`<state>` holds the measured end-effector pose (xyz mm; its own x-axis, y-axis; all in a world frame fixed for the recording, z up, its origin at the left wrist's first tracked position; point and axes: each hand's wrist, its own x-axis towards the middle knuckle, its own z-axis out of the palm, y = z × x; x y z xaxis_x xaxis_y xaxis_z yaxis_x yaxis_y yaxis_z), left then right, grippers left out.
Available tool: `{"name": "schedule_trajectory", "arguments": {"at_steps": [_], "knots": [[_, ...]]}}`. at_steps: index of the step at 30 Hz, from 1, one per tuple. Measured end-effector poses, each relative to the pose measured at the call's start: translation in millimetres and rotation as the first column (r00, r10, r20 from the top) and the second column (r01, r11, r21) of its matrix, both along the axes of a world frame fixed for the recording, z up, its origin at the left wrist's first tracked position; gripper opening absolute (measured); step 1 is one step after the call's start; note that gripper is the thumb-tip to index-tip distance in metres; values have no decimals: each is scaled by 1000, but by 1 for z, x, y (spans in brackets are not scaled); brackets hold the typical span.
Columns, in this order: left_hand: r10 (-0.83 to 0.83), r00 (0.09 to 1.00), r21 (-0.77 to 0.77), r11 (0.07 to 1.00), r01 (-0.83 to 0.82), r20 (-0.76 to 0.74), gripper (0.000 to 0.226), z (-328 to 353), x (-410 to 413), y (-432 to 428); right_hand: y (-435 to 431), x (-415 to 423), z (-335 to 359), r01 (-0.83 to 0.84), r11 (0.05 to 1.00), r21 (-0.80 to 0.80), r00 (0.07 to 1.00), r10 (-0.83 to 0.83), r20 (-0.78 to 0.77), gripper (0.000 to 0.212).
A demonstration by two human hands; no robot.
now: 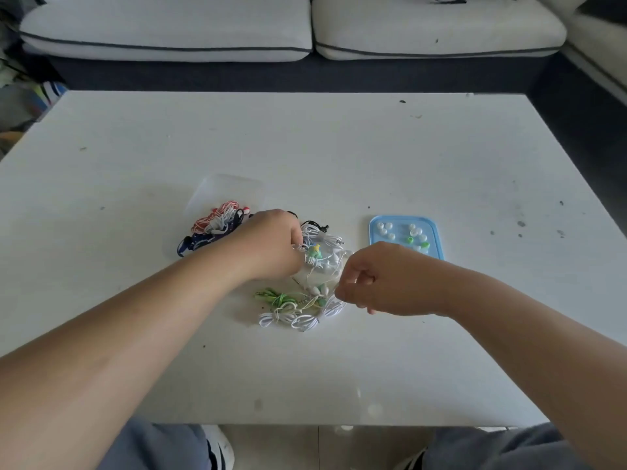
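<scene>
A heap of coiled earphone cables lies at the middle of the white table [135,334]. My left hand [271,244] reaches into it and grips a white earphone bundle [322,252] with a green and yellow part. My right hand [380,281] hovers beside it with fingers curled, pinching a thin white cable [339,266] from that bundle. Below the hands lie green earphones [276,297] and more white coils [298,318]. Red-white and dark blue earphones [213,225] sit left of my left hand.
A clear plastic lid or box [230,189] lies behind the red earphones. A light blue tray [373,228] with several white and green ear tips stands to the right. A white sofa [169,32] runs behind the table's far edge. My knees show under the near edge.
</scene>
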<state>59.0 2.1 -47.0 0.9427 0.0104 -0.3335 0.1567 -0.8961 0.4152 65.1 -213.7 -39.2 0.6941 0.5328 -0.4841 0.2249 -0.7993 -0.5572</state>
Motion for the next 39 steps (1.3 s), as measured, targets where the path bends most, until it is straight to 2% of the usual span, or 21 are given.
{"name": "schedule_trajectory", "arguments": {"at_steps": [2,8,13,15,17,18,22,27,30,32,35,37,39], "knots": [[40,999,-57,998,-40,3,4,6,1,-1,-2,1,0,12,1000,8,1000,-12,3,23],[137,991,-197,971,-134,0,17,20,-1,-2,-3,5,1,96,993,63,995,-97,-1,19],[189,980,-480,855,-196,-65,37,19,-3,-1,-3,10,-1,225,964,143,974,-224,-22,12],[195,976,-559,801,-217,-100,29,19,-3,-1,0,10,-1,330,919,215,943,-312,-116,22],[194,973,-626,745,-229,-124,20,21,-2,-3,2,12,0,469,821,324,877,-389,-283,38],[192,972,-654,719,-234,-137,19,22,-1,-4,3,13,-1,503,788,356,858,-406,-314,44],[139,965,-761,594,-260,-222,20,25,-2,-4,6,19,-8,481,773,413,875,-399,-273,54],[105,953,-828,475,-298,-283,22,28,-1,-6,9,21,0,496,639,588,859,-265,-438,36],[161,928,-821,432,-373,-336,17,29,0,-5,10,23,4,506,609,611,850,-232,-473,25],[137,904,-816,392,-425,-405,16,30,1,-4,12,23,3,515,618,594,848,-266,-459,18],[86,882,-778,437,-452,-464,27,32,-2,-2,13,24,0,542,614,574,836,-322,-444,14],[122,894,-749,504,-430,-431,27,30,-3,0,12,26,1,565,598,568,823,-357,-442,14],[158,905,-739,529,-416,-396,22,28,-3,1,10,28,3,585,592,554,810,-402,-427,13]]}}
